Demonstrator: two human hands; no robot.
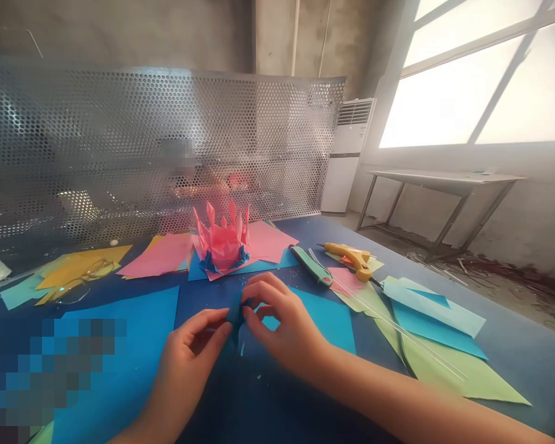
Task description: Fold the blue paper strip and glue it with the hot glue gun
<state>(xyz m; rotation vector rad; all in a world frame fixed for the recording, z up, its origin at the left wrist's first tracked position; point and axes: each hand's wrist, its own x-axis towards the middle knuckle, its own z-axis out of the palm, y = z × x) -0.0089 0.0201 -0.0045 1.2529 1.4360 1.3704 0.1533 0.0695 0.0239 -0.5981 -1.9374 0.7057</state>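
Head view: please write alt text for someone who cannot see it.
The left hand and right hand pinch a small dark blue piece above a table, before a spiky pink paper object. A yellow glue gun lies to the right.

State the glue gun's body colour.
Glue gun: yellow-orange, seen best in the head view.

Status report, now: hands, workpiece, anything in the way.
Left hand and right hand pinching small blue piece. Pink paper crown standing beyond. Green cutter, glue gun lying off right, seemingly out of the way.
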